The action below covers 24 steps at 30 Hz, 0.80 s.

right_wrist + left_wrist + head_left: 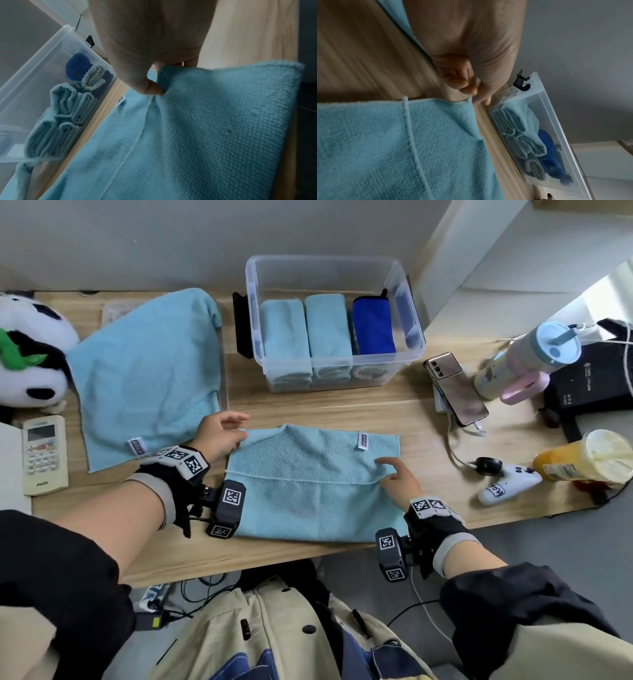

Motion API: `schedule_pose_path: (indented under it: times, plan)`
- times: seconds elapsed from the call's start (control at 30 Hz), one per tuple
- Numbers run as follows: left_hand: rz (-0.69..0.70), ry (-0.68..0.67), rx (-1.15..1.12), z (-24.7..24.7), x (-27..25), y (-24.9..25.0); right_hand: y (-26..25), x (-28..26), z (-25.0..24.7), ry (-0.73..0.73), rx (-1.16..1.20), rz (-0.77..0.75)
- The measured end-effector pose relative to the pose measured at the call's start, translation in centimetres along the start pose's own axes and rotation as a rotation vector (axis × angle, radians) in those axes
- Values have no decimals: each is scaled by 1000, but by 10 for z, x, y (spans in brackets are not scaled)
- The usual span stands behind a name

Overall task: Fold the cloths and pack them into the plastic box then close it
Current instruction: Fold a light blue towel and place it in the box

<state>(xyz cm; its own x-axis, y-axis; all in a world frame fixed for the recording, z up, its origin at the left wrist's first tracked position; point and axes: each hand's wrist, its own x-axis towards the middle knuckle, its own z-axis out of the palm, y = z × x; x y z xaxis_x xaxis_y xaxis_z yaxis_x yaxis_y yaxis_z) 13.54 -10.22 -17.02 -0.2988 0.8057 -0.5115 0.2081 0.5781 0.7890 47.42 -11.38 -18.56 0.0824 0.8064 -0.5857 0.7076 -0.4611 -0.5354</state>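
On the desk before the plastic box, my left hand pinches the light-blue cloth by its far corner while my right hand pinches its folded edge; uneven pulling could skew the fold.

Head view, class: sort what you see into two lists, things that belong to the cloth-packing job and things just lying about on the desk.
Part of the job:
- cloth being folded
- spread cloth
- plastic box
- folded cloths in the box
- left hand
- right hand

Just lying about:
- panda toy
- remote control
- phone
- tumbler
- game controller
- drink cup
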Motion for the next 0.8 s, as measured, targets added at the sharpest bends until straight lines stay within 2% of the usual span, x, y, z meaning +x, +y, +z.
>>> schedule_pose_path:
  times: [0.2, 0.33, 0.4, 0.47, 0.6, 0.67, 0.73, 0.8]
  plan:
    - [-158, -36, 42, 2, 5, -11, -2, 2, 2, 17, -7, 23]
    - [-176, -12, 15, 3, 6, -6, -3, 2, 5, 34, -5, 40]
    - [-167, -51, 33, 1, 4, 1, -3, 3, 5, 41, -2, 47]
    - [-112, -86, 40, 0, 1, 8, -4, 3, 6, 44, -9, 54]
    - [186, 107, 121, -4, 0, 15, -4, 2, 8, 56, -16, 61]
    - [266, 162, 175, -7, -2, 14, -3, 2, 9, 63, -15, 66]
    - [293, 197, 228, -9, -4, 11, -4, 2, 9, 70, -18, 70]
    - [254, 243, 295, -11, -3, 6, -5, 2, 10, 71, -26, 75]
